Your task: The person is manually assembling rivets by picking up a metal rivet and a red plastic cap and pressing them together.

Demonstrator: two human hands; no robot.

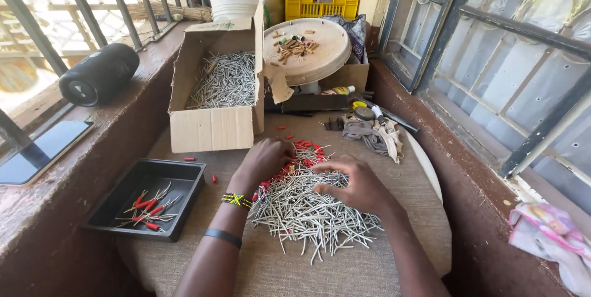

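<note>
Both my hands rest mid-frame on the pile of metal pins (314, 211). My left hand (266, 160) curls loosely over red caps (308, 149); right hand (357, 186) pinches pins. Black tray (184, 177) sits lower left.

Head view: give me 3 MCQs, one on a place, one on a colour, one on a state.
1. Where is the black plastic tray?
A. left of the pile of thin grey metal pins
B. on the windowsill
C. inside the cardboard box

2. What colour are the small sleeves beside the pile?
A. blue
B. red
C. white

3. How does the brown cardboard box stand?
A. taped shut
B. folded flat
C. open, with pins inside

Key:
1. A, the tray sits on the cloth by the left hand.
2. B, red bits lie above the right hand.
3. C, the flaps are up and grey pins show.
</note>
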